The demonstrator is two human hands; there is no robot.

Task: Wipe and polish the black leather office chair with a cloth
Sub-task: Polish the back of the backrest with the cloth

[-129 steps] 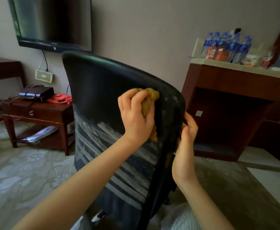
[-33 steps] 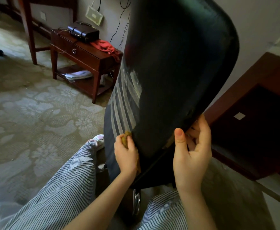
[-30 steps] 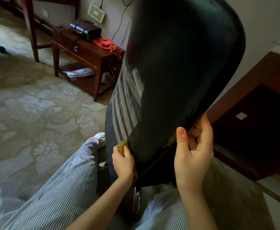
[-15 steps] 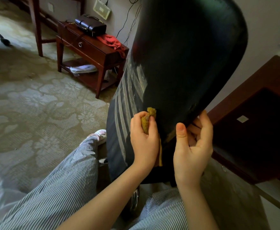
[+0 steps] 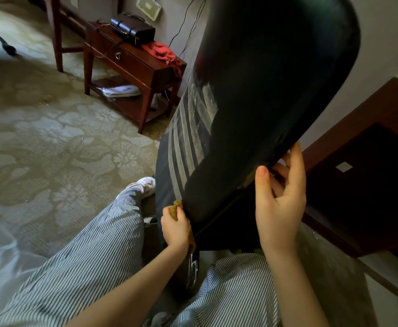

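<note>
The left hand [image 5: 175,226] bunches the cloth [image 5: 177,206] against the lower left edge of the chair [image 5: 264,90]; the right hand [image 5: 279,197] curls round its right edge (steadying it). Likely risk: hard rubbing could flake the worn, striped leather.

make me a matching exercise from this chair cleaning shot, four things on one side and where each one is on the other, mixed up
Things:
1. cloth
2. right hand
3. red fabric
4. white bundle

Places:
a. on the lower shelf of the side table
b. held in the left hand, against the lower chair back
c. gripping the chair back's side edge
d. lying on the side table's top

Pairs: 1-b, 2-c, 3-d, 4-a
</note>
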